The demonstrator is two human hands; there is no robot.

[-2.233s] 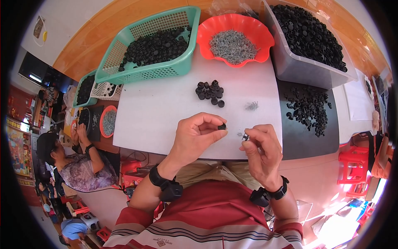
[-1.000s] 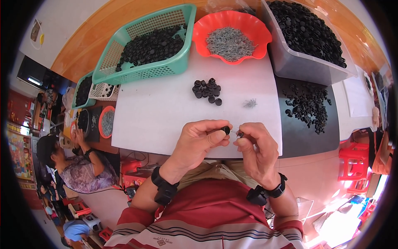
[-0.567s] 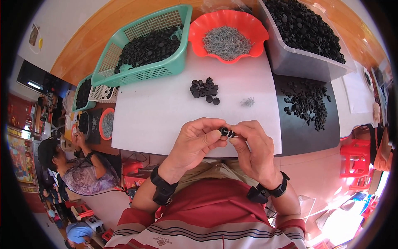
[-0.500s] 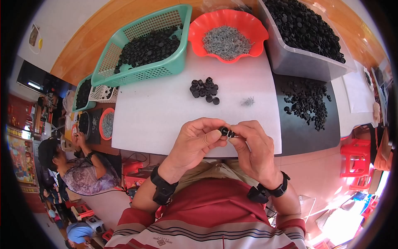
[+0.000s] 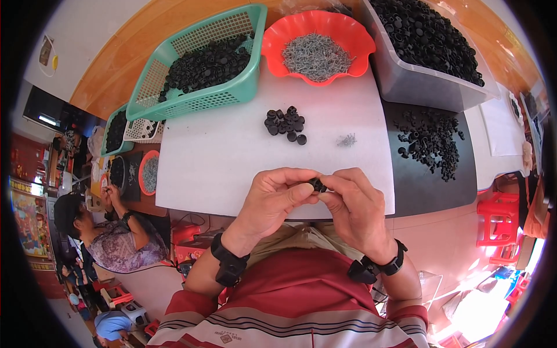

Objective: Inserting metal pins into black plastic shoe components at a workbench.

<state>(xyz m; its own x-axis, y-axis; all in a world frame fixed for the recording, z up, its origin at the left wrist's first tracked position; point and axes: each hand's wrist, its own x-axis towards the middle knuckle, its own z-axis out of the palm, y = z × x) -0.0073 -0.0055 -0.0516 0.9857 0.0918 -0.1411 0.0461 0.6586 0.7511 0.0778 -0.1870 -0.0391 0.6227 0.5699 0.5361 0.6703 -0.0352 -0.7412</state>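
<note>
Close to the near edge of the white-covered table, my left hand [image 5: 275, 194] and my right hand [image 5: 354, 200] meet fingertip to fingertip. Between them is a small round black plastic cap [image 5: 316, 184], pinched by the thumb and fingers of both hands. My right fingertips press at its right side and hide part of it; whether a second small black piece is fitted inside, I cannot tell. Beyond my hands lies a small pile of similar black caps [image 5: 284, 123]. To its right rests a little heap of silver screws [image 5: 346, 140].
A green basket [image 5: 191, 98] of black parts, a red scalloped bowl [image 5: 319, 81] of screws and a clear bin [image 5: 418, 95] of black parts line the far side. Small black pieces lie on a dark board [image 5: 429, 191] at right. Another person [image 5: 116, 232] works at left.
The two small black pieces, held slightly apart between my fingertips before, have come together. My right fingers have closed in toward the left ones.
</note>
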